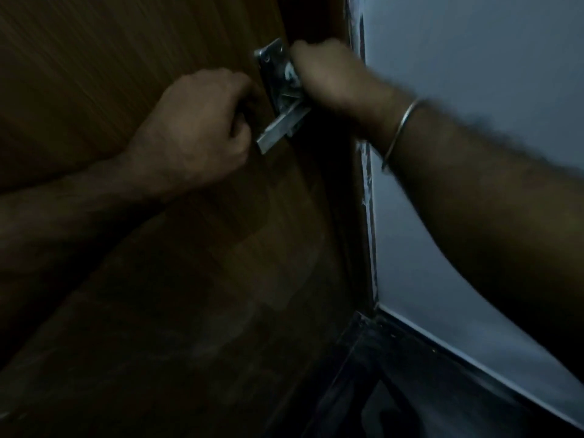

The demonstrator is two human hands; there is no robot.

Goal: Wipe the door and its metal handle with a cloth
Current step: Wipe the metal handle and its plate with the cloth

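The brown wooden door (142,279) fills the left and middle of the dim view. Its metal handle (278,128) is a flat lever sticking out from a backplate (270,55) near the door's right edge. My right hand (328,74) is closed against the plate just above the lever, and a small pale patch of cloth (289,72) shows under its fingers. My left hand (202,121) is curled into a fist on the door face, touching the lever's free end. I see nothing held in it.
A dark door frame (354,216) runs down beside the door's edge, with chipped paint along a pale blue-grey wall (474,42) on the right. A dark floor (410,390) lies at the bottom right. A thin metal bangle (401,128) circles my right wrist.
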